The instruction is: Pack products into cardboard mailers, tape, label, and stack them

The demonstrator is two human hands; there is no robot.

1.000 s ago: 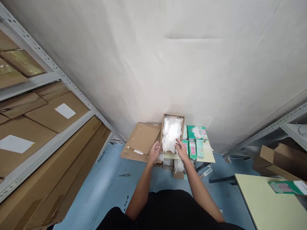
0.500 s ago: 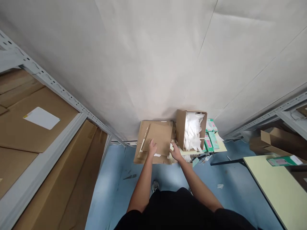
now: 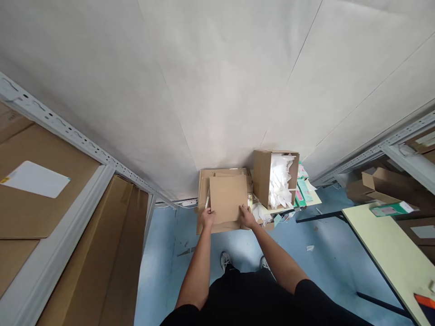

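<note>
A flat, squarish piece of cardboard (image 3: 228,195) is between my two hands, lying over a larger stack of flattened cardboard (image 3: 203,190) against the wall. My left hand (image 3: 208,218) is closed on its lower left edge. At the lower right edge, my right hand (image 3: 247,217) grips it with the fingers wrapped round the side. Just right of the cardboard stands an open box (image 3: 262,179) filled with crumpled white paper (image 3: 281,181). Part of the stack is hidden under the sheet.
Green and white packets (image 3: 304,190) lie right of the paper-filled box. Metal shelving with large cartons (image 3: 84,244) rises at the left. A pale yellow table (image 3: 384,244) stands at the right with a green packet (image 3: 390,209) on it. Paper scraps lie on the blue floor (image 3: 152,262).
Both hands have taken hold of the cardboard piece at its sides. It has turned from tilted to nearly straight. The view has shifted slightly.
</note>
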